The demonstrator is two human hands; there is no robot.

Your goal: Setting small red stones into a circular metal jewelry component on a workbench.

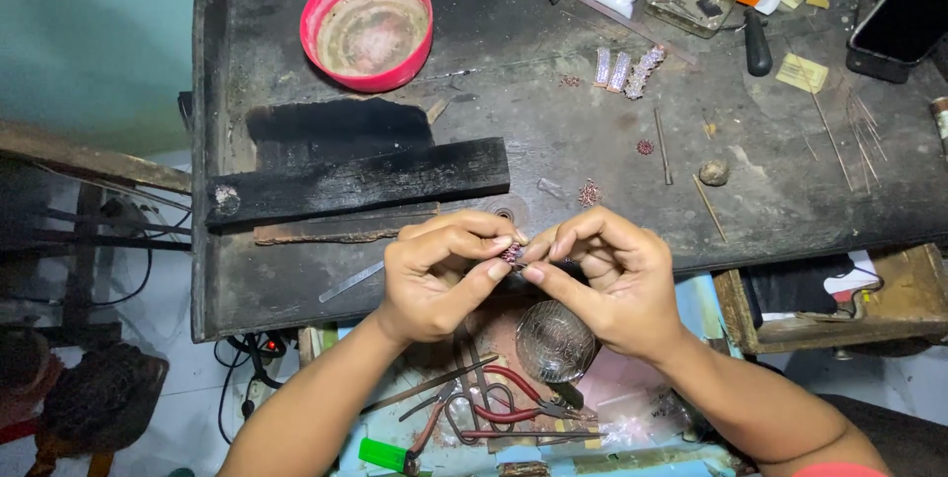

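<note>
Both hands pinching a tiny beaded piece (513,256) over the bench (592,141) edge: left hand (434,275) and right hand (607,275) fingertips clamping its ends; looking light, delicate, best gripped by the ends

Dark, scarred wooden workbench (592,131) filling most of the view, stained and scratched, evenly lit from above. Pale teal wall (89,33) at the left. Light tiled floor (178,358) below, crossed by black cables (128,289). Rough wooden frame (89,156) beside the bench. Open wooden drawer (889,309) at the right.
</note>
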